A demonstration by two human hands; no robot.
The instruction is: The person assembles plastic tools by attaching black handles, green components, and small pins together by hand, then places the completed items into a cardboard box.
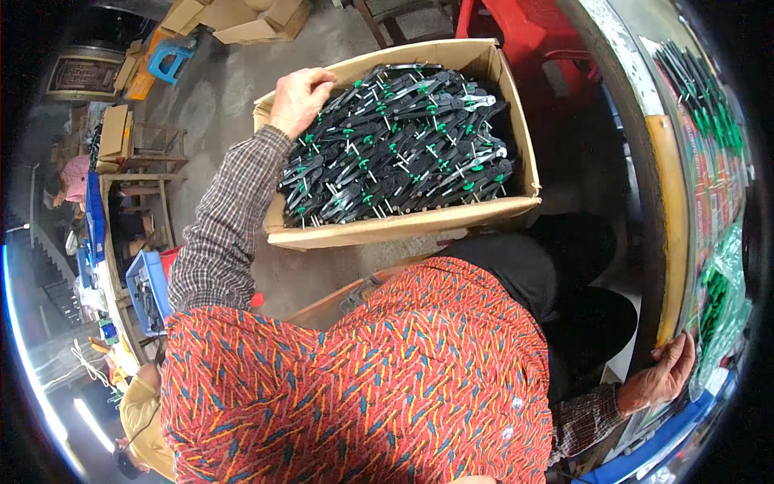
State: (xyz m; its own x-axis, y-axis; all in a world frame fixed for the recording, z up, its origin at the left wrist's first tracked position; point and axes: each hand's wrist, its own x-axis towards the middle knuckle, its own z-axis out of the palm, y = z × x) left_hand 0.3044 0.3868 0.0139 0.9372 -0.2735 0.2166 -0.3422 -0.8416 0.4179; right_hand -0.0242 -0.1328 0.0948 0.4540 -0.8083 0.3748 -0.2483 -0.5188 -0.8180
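Observation:
A cardboard box [403, 222] in front of me is heaped with many black hand tools [403, 145] that have metal heads, green parts and thin pale pins; their exact kind I cannot make out. My left hand [300, 98] is closed over the box's left rim near its far corner, fingers bent over the edge beside the heap. Far to the right, my right hand [659, 375] is low at the edge of a worktable [671, 234], its fingers bent against that edge. Just beyond it lies a clear plastic bag [721, 298] with green pieces showing inside.
More black and green tools [705, 101] lie on the table's far part. A red plastic chair [532, 36] stands behind the box. To the left are a blue crate [147, 290], a wooden rack [149, 165], a blue stool [169, 60] and a person in yellow [145, 419].

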